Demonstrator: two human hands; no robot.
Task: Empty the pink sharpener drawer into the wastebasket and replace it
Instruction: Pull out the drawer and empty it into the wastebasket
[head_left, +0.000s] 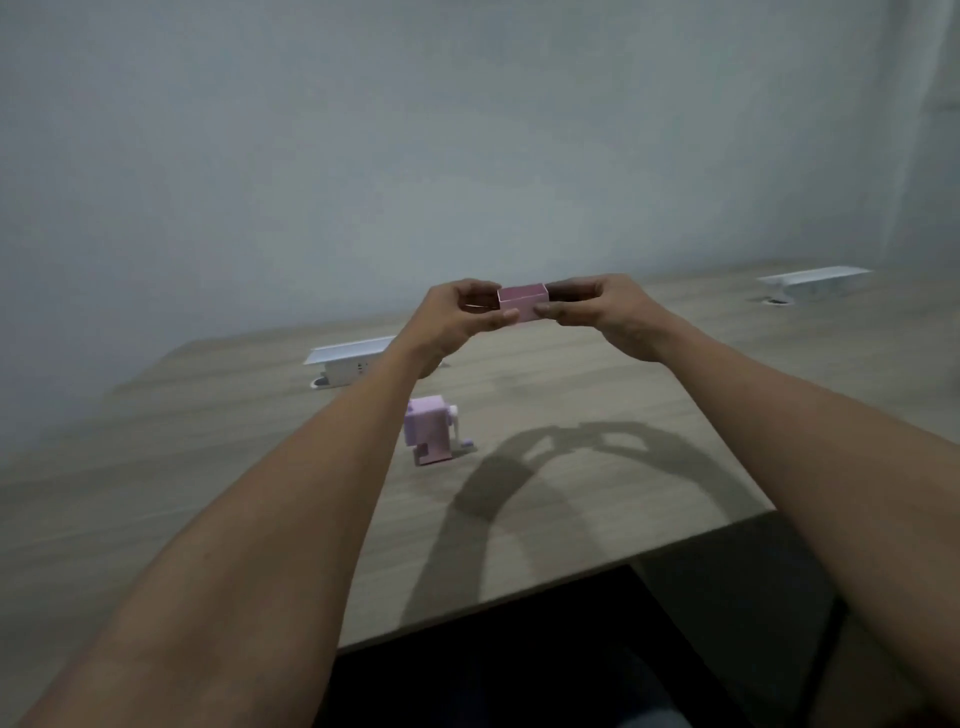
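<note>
The drawer (523, 303) was a small pink box, open side up, thin pale rim, inside looked bare as far as I could tell. Both arms were stretched out, holding it in the air above the wooden table (597, 395). The left hand (457, 317) pinched its left end, thumb low on the front face, fingers curled over the top edge. The right hand (602, 306) pinched the right end the same way. Long axis ran left-right between the hands, roughly level.

Count: one drawer, one sharpener (435, 435), two white socket strips (345, 360) on the table, one far left, one far right. The sharpener stood upright on the table below the left forearm, pink-lilac body, crank handle on its right side, drawer slot facing the person.
</note>
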